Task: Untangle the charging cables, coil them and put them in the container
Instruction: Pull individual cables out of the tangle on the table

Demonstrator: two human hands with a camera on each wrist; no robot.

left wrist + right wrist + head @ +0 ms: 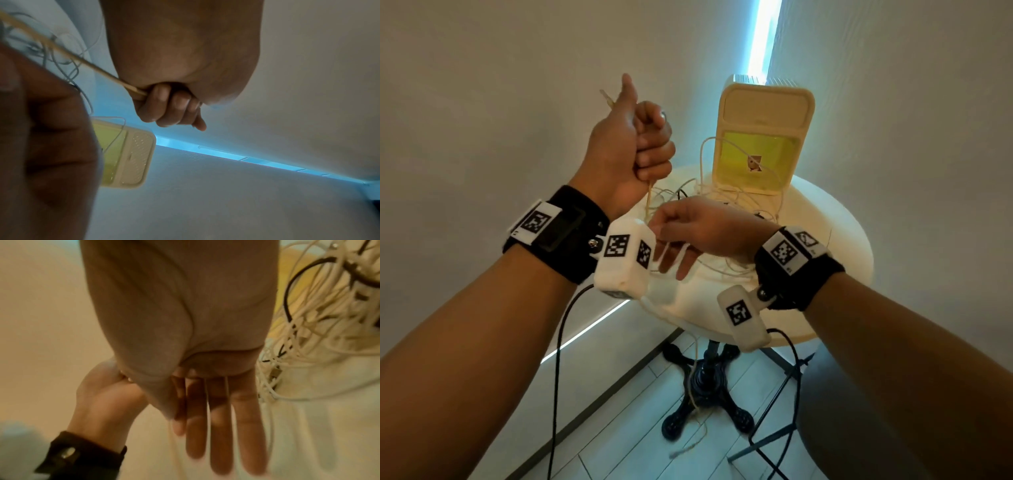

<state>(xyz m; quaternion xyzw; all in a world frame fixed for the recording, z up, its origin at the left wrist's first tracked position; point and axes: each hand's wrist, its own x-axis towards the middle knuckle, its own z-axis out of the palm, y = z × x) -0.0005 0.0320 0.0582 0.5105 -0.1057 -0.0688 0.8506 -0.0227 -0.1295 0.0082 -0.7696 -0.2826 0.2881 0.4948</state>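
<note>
The left hand is raised in a tight fist around a thin beige cable, thumb up, the cable's tip poking out above the fist and its length running taut down to the right hand. That hand lies flat, fingers straight, strands draped across them. Beyond, a tangle of white and black cables lies on the round white table, against a cream plastic container with a translucent yellow front.

Left fist raised, right hand spread below it.
The left hand is clenched with thumb up, forearm upright; the right hand lies palm down, fingers straight, just beside the left wrist.
</note>
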